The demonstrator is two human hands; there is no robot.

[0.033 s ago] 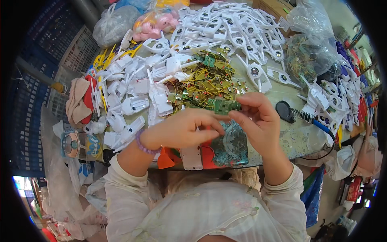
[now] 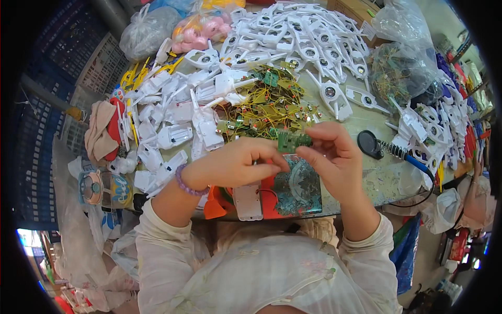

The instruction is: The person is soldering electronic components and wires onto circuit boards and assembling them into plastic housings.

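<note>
A small green circuit board (image 2: 293, 141) is pinched between the thumb and fingers of my right hand (image 2: 334, 159), in front of my body. My left hand (image 2: 240, 163) is loosely curled just left of the board, its fingertips close to the board's lower edge. Its fingers are apart, and nothing shows gripped in them; whether a fingertip touches the board is hard to tell. Beyond both hands lies a heap of circuit boards with yellow wires (image 2: 264, 107). Below my hands, a white plastic housing (image 2: 248, 203) lies beside a worn dark pad (image 2: 298, 186).
White plastic frames with round black parts (image 2: 314, 39) pile up at the back. White housings (image 2: 175, 136) crowd the left. A soldering iron (image 2: 402, 152) with a blue cable rests at the right. A drinking bottle (image 2: 104, 188) stands at the left edge.
The board has tilted slightly in my right hand. My left hand has shifted slightly, its fingers drawing a little closer together.
</note>
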